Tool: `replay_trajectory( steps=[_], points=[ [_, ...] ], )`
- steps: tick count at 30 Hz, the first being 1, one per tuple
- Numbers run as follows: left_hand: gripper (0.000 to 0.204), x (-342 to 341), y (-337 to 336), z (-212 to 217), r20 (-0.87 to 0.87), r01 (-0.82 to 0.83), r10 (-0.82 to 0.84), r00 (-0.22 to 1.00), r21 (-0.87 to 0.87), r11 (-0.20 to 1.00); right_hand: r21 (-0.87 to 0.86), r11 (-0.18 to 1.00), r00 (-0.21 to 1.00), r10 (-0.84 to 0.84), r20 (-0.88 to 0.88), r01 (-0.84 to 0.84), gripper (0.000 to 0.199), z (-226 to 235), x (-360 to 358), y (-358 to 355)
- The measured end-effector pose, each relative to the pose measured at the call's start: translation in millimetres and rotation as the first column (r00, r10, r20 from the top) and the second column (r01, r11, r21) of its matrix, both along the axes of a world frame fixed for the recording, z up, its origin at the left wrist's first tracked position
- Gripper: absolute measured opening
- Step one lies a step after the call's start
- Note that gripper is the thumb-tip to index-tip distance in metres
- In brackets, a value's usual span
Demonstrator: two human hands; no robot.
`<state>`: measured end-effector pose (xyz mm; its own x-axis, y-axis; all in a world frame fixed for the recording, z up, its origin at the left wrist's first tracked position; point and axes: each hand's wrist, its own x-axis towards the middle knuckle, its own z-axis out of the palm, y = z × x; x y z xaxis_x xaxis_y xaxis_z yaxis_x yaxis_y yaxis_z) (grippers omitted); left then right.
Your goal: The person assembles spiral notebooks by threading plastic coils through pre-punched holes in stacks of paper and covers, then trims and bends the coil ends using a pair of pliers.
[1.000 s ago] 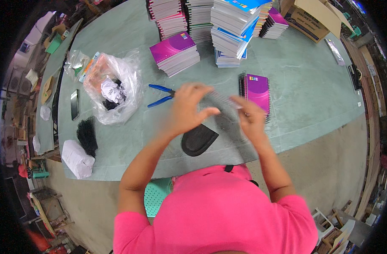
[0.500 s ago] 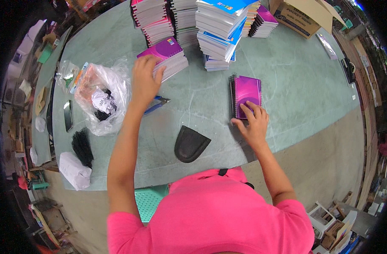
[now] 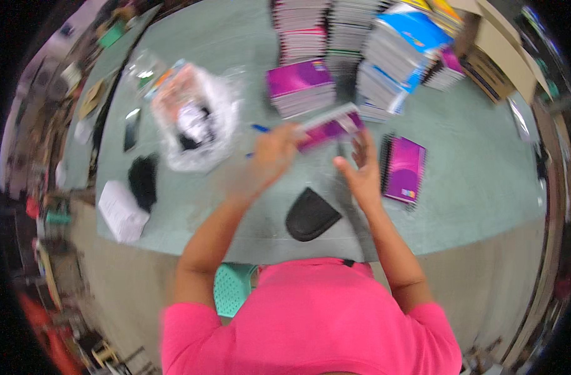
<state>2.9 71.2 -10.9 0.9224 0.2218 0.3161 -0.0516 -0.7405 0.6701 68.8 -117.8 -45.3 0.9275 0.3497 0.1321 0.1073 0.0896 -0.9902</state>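
Fingers (image 3: 290,134) of the left hand (image 3: 274,153) pinch one end of a purple pad (image 3: 329,130), which is held above the table (image 3: 479,137), tilted so that its far right corner sits highest. Blur softens this hand and its wrist. The pad's white page edges show along its upper side. Right hand (image 3: 364,172) stands at the pad's other end, its grip spread, thumb apart from the curved fingers; whether a fingertip touches the pad, I cannot tell.

Just right of the right hand, a purple spiral notebook (image 3: 406,169) lies on the table, with dark coils along its left side. Nearer the person, below the gap between the hands, lies a black rounded slab (image 3: 310,215). Two blue handles (image 3: 260,128) poke out from behind the left hand, the rest hidden.

Beyond the pad sits a pile of purple-covered pads (image 3: 301,90), and to its right a tall, uneven blue-covered stack (image 3: 391,53). An open cardboard box (image 3: 488,75) stands at the far right.

On the left, a clear plastic bag (image 3: 220,147) holds crumpled white paper (image 3: 195,120) and something black. Further left lie a dark phone (image 3: 131,129), a black bristly bundle (image 3: 143,181) and, touching or nearly touching it, a white wrapped bundle (image 3: 123,212). A green stool (image 3: 232,290) shows below the table edge, beside the person's pink shirt (image 3: 326,319).
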Motion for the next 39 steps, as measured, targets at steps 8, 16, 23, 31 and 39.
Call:
replay_trajectory(
  steps=[8,16,23,31,39],
  points=[
    [0.018,-75.9,13.9,-21.0,-0.163,0.007,0.017,0.986,0.147,0.989,-0.776,0.61,0.585,0.693,0.422,-0.163,0.04,20.3,-23.0,41.0],
    [0.027,-190.9,188.1,-8.3,-0.356,-0.693,0.786,0.506,0.376,0.616,-0.772,0.631,0.587,0.654,0.477,-0.075,0.008,16.2,-9.0,49.0],
    [0.027,-175.0,206.4,-77.7,-0.274,-0.718,0.923,0.271,0.581,0.383,-0.719,0.694,0.6,0.592,0.539,-0.04,0.008,1.9,-10.3,47.2],
    [0.025,-198.1,229.4,-72.6,-0.171,-0.583,0.92,0.354,0.729,0.36,-0.706,0.706,0.607,0.584,0.539,-0.052,0.011,6.5,-13.6,48.7],
    [0.031,-206.1,242.8,-35.1,-0.149,-0.682,0.903,0.403,0.609,0.405,-0.755,0.654,0.618,0.615,0.491,-0.051,0.01,4.6,-11.8,48.5]
  ],
)
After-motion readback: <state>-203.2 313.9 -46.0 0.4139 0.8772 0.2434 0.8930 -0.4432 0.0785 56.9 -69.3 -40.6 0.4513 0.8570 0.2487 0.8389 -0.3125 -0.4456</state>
